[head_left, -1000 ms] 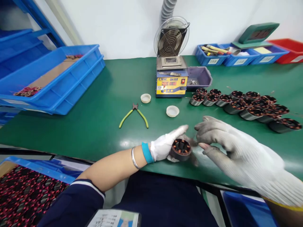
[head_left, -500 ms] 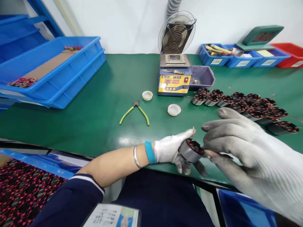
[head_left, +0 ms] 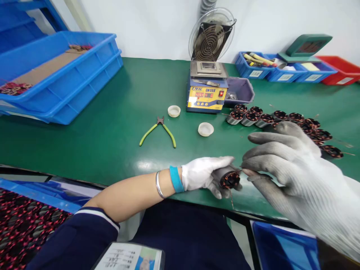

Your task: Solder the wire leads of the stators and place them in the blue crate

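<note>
A motor stator (head_left: pixel 225 174), a grey metal cylinder with copper windings in its open end, rests in my gloved left hand (head_left: pixel 206 172), whose fingers wrap round it. The wound end tilts toward me and to the right. One thin wire hangs down from it. Close to its right side, my right hand (head_left: pixel 284 168), in a grey-stained white glove, has thumb and forefinger pinched together on what looks like another thin wire lead of the stator. Its other fingers are bent above. Several more stators (head_left: pixel 264 119) stand upright beyond my right hand, which partly covers them.
Green-handled cutters (head_left: pixel 159 129) lie opened on the green table near two white caps (head_left: pixel 174 111). A solder pot (head_left: pixel 206 93) with a digital display stands behind, beside a purple bin (head_left: pixel 242 88). Blue trays (head_left: pixel 92 75) fill the left; small blue bins (head_left: pixel 284 77) line the back right.
The stator has turned in my left hand, its wound end swinging from facing up to facing me. A hanging wire now shows below it. My right hand stays close beside it, still pinched.
</note>
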The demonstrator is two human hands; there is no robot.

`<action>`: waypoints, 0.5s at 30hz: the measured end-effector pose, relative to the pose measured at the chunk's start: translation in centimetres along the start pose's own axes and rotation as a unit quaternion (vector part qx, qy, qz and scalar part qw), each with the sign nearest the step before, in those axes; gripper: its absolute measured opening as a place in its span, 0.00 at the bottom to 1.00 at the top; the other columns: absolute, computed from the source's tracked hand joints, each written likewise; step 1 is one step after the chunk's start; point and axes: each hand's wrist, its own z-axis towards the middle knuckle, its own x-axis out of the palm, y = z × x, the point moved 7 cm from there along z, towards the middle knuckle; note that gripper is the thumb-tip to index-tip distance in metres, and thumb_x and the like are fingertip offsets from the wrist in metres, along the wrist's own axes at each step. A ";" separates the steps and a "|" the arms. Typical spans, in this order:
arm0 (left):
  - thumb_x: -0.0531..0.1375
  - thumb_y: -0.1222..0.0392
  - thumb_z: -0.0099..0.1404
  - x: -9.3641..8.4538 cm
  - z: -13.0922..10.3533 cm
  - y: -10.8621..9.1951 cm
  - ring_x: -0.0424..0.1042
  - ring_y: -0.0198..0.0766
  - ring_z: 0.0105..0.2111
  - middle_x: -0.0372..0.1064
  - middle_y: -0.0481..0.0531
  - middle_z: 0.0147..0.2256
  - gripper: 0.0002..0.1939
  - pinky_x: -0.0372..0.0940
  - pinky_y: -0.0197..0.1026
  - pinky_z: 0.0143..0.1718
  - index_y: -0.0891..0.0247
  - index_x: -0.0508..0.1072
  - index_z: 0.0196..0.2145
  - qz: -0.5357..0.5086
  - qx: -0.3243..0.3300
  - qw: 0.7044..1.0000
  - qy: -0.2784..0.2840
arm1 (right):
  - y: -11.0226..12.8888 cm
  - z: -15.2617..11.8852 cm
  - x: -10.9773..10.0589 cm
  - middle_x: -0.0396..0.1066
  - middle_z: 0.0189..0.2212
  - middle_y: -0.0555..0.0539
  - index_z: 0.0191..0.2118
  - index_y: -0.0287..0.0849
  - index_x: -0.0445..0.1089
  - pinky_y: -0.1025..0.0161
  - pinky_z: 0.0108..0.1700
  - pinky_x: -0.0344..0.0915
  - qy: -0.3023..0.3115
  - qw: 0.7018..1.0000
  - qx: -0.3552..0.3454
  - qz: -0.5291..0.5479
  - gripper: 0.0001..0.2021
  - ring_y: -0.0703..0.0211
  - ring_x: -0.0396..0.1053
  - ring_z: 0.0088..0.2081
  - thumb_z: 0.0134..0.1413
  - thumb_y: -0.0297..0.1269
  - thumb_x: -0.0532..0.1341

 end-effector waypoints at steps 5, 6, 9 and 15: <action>0.47 0.48 0.70 -0.4 -0.9 -1.6 0.63 0.32 0.12 0.70 0.51 0.21 0.21 0.56 0.35 0.12 0.65 0.69 0.31 0.020 0.104 0.987 -0.121 | -1.7 -0.1 0.5 0.74 0.32 0.47 0.31 0.46 0.66 0.40 0.56 0.64 -0.059 0.991 0.086 0.081 0.02 0.45 0.70 0.50 0.54 0.35 0.60; 0.46 0.47 0.70 -0.3 -0.9 -1.7 0.61 0.32 0.11 0.69 0.51 0.20 0.22 0.54 0.35 0.12 0.65 0.69 0.29 0.024 0.101 0.987 -0.124 | -2.6 -0.4 0.9 0.74 0.33 0.46 0.30 0.45 0.67 0.44 0.54 0.66 -0.072 0.978 0.139 0.140 0.03 0.47 0.71 0.50 0.54 0.36 0.60; 0.46 0.47 0.69 -0.7 -1.0 -1.8 0.56 0.32 0.10 0.67 0.52 0.17 0.23 0.49 0.37 0.12 0.65 0.69 0.27 0.023 0.109 0.982 -0.155 | -5.8 -2.6 3.2 0.75 0.38 0.42 0.30 0.44 0.68 0.51 0.48 0.71 -0.105 0.868 0.362 0.324 0.10 0.50 0.73 0.47 0.54 0.45 0.61; 0.48 0.46 0.68 -2.0 -1.1 -1.4 0.54 0.31 0.11 0.65 0.50 0.16 0.23 0.46 0.37 0.15 0.62 0.70 0.25 0.030 0.103 0.972 -0.207 | -4.1 -2.4 5.5 0.76 0.38 0.44 0.32 0.45 0.73 0.52 0.49 0.71 -0.021 0.875 0.345 0.337 0.10 0.49 0.73 0.48 0.47 0.45 0.65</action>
